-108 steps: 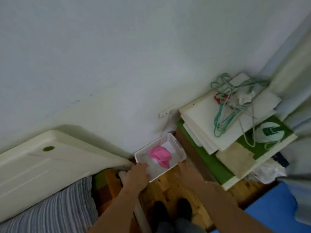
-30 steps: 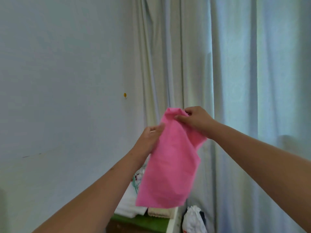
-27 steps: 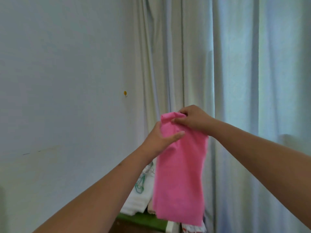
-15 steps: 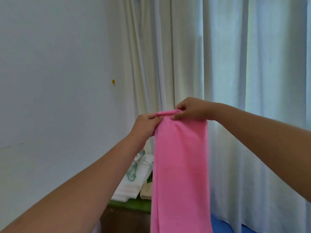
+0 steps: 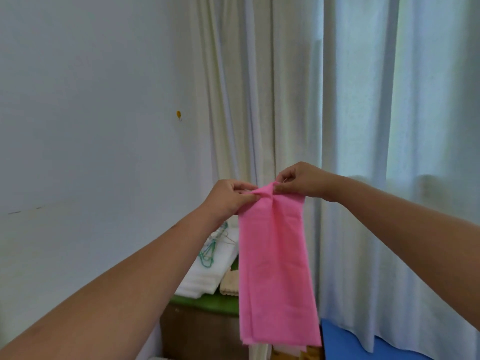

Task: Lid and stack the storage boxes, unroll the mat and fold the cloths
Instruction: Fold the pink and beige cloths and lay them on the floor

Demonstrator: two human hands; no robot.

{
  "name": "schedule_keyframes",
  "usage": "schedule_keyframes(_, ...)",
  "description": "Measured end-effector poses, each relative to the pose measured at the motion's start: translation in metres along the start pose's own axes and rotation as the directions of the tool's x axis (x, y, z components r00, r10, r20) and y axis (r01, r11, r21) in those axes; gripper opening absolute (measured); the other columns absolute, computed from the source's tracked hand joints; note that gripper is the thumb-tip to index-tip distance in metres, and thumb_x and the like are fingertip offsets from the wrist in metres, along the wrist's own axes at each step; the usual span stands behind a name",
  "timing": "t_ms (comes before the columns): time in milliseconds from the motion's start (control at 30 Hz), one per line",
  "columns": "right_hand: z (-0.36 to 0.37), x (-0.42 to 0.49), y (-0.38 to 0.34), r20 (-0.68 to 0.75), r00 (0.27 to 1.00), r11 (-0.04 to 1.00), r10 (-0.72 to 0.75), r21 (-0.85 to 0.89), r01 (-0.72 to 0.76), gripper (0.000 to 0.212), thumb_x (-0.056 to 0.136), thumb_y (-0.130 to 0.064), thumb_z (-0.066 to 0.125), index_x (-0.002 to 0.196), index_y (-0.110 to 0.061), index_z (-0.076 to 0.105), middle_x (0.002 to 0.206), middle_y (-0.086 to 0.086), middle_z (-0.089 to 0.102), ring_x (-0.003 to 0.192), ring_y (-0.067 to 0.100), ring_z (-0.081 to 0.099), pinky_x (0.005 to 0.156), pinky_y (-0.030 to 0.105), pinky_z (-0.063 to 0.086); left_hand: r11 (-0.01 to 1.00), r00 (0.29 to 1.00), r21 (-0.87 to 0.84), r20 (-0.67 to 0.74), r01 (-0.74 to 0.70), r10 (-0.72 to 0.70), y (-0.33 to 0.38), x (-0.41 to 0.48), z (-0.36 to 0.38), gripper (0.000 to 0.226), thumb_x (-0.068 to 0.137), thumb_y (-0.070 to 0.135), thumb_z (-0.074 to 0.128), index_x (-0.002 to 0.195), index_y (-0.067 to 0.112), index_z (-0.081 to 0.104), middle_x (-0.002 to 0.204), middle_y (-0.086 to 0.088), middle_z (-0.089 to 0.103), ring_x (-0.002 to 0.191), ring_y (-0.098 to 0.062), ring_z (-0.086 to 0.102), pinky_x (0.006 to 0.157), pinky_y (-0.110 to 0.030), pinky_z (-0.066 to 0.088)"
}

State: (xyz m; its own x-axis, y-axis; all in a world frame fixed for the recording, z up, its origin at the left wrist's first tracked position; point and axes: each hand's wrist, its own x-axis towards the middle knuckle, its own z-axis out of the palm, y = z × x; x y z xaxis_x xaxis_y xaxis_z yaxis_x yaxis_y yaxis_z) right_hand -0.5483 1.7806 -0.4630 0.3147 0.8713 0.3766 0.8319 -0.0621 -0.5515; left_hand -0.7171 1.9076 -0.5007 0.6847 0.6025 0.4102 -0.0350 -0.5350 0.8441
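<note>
Two hands, my left hand [image 5: 228, 196] and right hand [image 5: 301, 181], are pinching the top of the pink cloth [image 5: 275, 268] with their fingers [image 5: 246, 197]. It is hanging in the air. I am folding it; next, I think, the bottom needs lifting up.

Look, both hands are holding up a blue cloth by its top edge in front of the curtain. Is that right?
Not quite: the cloth is pink, not blue. The head view shows the left hand and the right hand pinching the top edge of the pink cloth, which hangs down in front of the curtain.
</note>
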Motion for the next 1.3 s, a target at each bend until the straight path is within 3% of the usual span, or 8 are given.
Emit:
schedule_keyframes(167, -0.005, -0.002, 0.017, -0.01, 1.0, 0.919, -0.011, -0.395, 0.006, 0.026, 0.085, -0.037, 0.07, 0.082, -0.011, 0.071, 0.063, -0.004, 0.063, 0.049, 0.001, 0.056, 0.059, 0.022, 0.049, 0.984, 0.998, 0.178, -0.057, 0.021, -0.011, -0.019, 0.01, -0.001, 0.017, 0.085, 0.013, 0.07, 0.101, 0.012, 0.077, 0.091, -0.003, 0.074, 0.088, -0.018, 0.069, 0.085, -0.035, 0.059)
schedule_keyframes(333, -0.003, -0.015, 0.043, -0.002, 1.0, 0.92, 0.014, -0.392, -0.013, 0.013, 0.087, -0.027, 0.069, 0.08, -0.016, 0.07, 0.058, -0.011, 0.061, 0.048, -0.002, 0.059, 0.054, 0.013, 0.044, 0.875, 0.999, 0.484, -0.011, -0.027, 0.037, -0.035, 0.017, 0.008, 0.015, 0.087, 0.019, 0.066, 0.093, 0.015, 0.079, 0.085, -0.004, 0.075, 0.081, -0.017, 0.068, 0.077, -0.031, 0.057)
schedule_keyframes(500, 0.01, -0.021, 0.072, -0.001, 1.0, 0.869, -0.022, -0.495, 0.018, 0.021, 0.09, -0.031, 0.064, 0.093, -0.012, 0.073, 0.074, -0.01, 0.061, 0.066, 0.002, 0.052, 0.062, 0.016, 0.035, 0.821, 0.999, 0.57, 0.046, -0.034, 0.009, -0.055, 0.022, 0.03, 0.021, 0.091, 0.016, 0.058, 0.093, 0.012, 0.079, 0.085, -0.009, 0.075, 0.081, -0.021, 0.067, 0.074, -0.029, 0.053)
schedule_keyframes(633, 0.03, -0.021, 0.11, -0.002, 0.999, 0.896, 0.034, -0.443, -0.031, 0.022, 0.09, -0.034, 0.064, 0.092, -0.014, 0.074, 0.082, -0.002, 0.066, 0.079, 0.014, 0.058, 0.071, 0.024, 0.04, 0.692, 0.988, 0.714, 0.153, -0.104, -0.008, -0.088, 0.027, 0.056, 0.027, 0.087, 0.007, 0.05, 0.088, 0.014, 0.076, 0.081, -0.009, 0.071, 0.08, -0.027, 0.066, 0.069, -0.036, 0.055)
schedule_keyframes(733, 0.045, -0.024, 0.134, 0.011, 0.998, 0.903, 0.07, -0.426, -0.059, 0.02, 0.089, -0.03, 0.064, 0.09, -0.012, 0.074, 0.081, 0.002, 0.069, 0.081, 0.02, 0.062, 0.075, 0.031, 0.049, 0.595, 0.98, 0.792, 0.193, -0.135, -0.035, -0.106, 0.028, 0.07, 0.027, 0.084, 0.002, 0.053, 0.063, 0.016, 0.062, 0.063, -0.002, 0.059, 0.068, -0.025, 0.059, 0.057, -0.03, 0.043)
schedule_keyframes(800, 0.062, -0.024, 0.166, 0.056, 0.991, 0.906, 0.118, -0.415, -0.084, 0.02, 0.09, -0.028, 0.064, 0.088, -0.011, 0.073, 0.08, 0.002, 0.067, 0.081, 0.021, 0.062, 0.078, 0.034, 0.05, 0.577, 0.965, 0.8, 0.252, -0.165, -0.072, -0.132, 0.036, 0.09, 0.03, 0.082, -0.001, 0.054, 0.057, 0.017, 0.053, 0.057, 0.001, 0.051, 0.062, -0.022, 0.052, 0.055, -0.028, 0.037)
schedule_keyframes(967, 0.107, -0.042, 0.234, 0.185, 0.945, 0.916, 0.27, -0.352, -0.193, 0.017, 0.093, -0.028, 0.06, 0.084, -0.018, 0.07, 0.075, -0.007, 0.061, 0.069, 0.007, 0.053, 0.064, 0.022, 0.041, 0.623, 0.932, 0.763, 0.33, -0.171, -0.148, -0.205, 0.045, 0.135, 0.023, 0.084, 0.002, 0.059, 0.093, 0.014, 0.076, 0.079, -0.005, 0.065, 0.08, -0.023, 0.061, 0.064, -0.029, 0.04)
schedule_keyframes(1300, 0.234, -0.071, 0.415, 0.24, 0.869, 0.854, 0.433, -0.417, -0.31, 0.014, 0.089, -0.037, 0.064, 0.087, -0.025, 0.073, 0.086, -0.004, 0.07, 0.079, 0.01, 0.064, 0.07, 0.028, 0.05, 0.635, 0.822, 0.745, 0.482, -0.202, -0.303, -0.398, 0.051, 0.256, 0.026, 0.079, 0.001, 0.055, 0.088, 0.015, 0.076, 0.09, -0.01, 0.069, 0.085, -0.029, 0.065, 0.067, -0.032, 0.046)
